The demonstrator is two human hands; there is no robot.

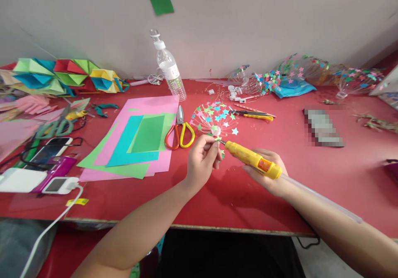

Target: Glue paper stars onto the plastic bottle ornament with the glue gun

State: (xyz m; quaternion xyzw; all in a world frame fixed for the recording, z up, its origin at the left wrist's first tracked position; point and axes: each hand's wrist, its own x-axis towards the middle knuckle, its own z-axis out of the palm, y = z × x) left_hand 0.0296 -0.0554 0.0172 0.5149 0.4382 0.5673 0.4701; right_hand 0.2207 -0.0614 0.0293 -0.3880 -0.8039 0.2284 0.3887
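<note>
My right hand (272, 168) is wrapped round a yellow hot glue gun (248, 155), with a long clear glue stick (323, 201) sticking out of its back end. The glue gun's metal nozzle points left, right at the fingertips of my left hand (203, 155). Those fingers are pinched together on a small green paper star (218, 138). Just beyond them stands a clear plastic piece (217, 130) with thin strips fanned out from it, tipped with pink, green and blue paper stars. A few more green stars show beside my left fingertips.
Scissors (179, 130) with red and yellow handles lie left of the fan, against coloured paper sheets (124, 157). A plastic bottle (169, 70) stands at the back. A yellow cutter (258, 117), a blurred-out flat object (323, 128) and more star-tipped pieces (348, 81) lie to the right.
</note>
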